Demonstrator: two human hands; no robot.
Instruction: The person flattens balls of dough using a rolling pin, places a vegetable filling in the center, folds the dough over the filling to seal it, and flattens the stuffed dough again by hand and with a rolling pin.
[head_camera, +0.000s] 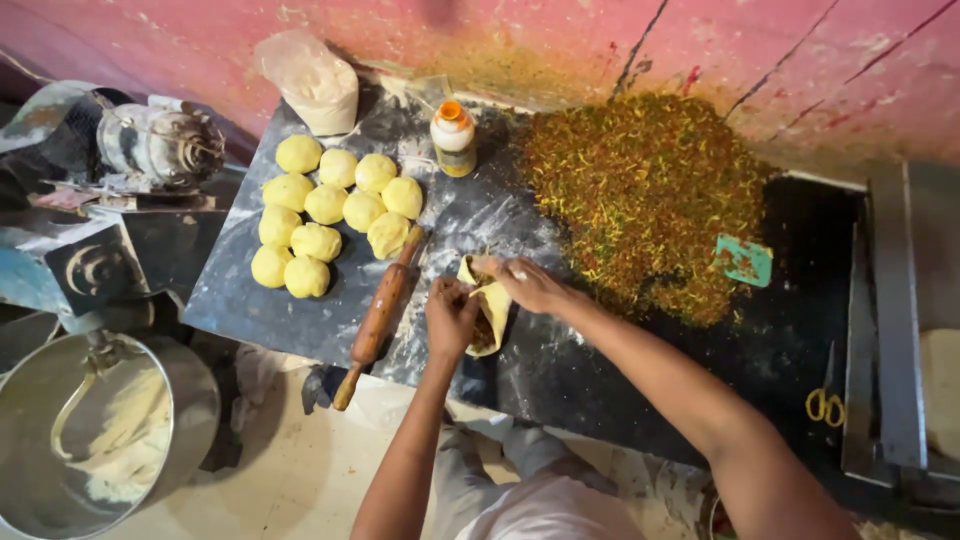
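Both hands folding one filled dough sheet at the slab's near edge.
Left hand cupped under it, right hand pinching its top; eleven dough balls at the left unrolled beside rolling pin, filling heap at the far right edge barely used.

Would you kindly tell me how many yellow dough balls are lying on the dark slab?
11 dough balls lie clustered on the slab's left part, left of the rolling pin: three across the top, then rows below. None seems hidden.

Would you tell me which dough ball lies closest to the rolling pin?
The dough ball at the cluster's right edge, beside the rolling pin's upper end; the others lie further left.
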